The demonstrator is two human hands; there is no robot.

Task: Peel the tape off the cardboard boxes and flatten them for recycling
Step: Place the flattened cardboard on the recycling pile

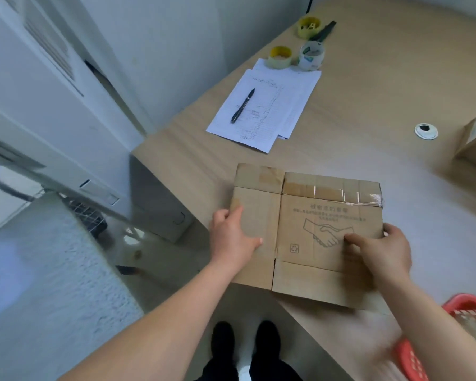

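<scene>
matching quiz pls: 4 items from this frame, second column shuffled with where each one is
Items:
1. pen
2. flattened cardboard box
3. red basket
4. tape rolls

Places:
A. at the lower right edge of the view
B. under both hands at the near desk edge
C. lying on the handwritten papers
D. far end of the desk, beyond the papers

Pairs: 1-C, 2-B, 3-A, 4-D. The left hand and right hand both press on the box.
</scene>
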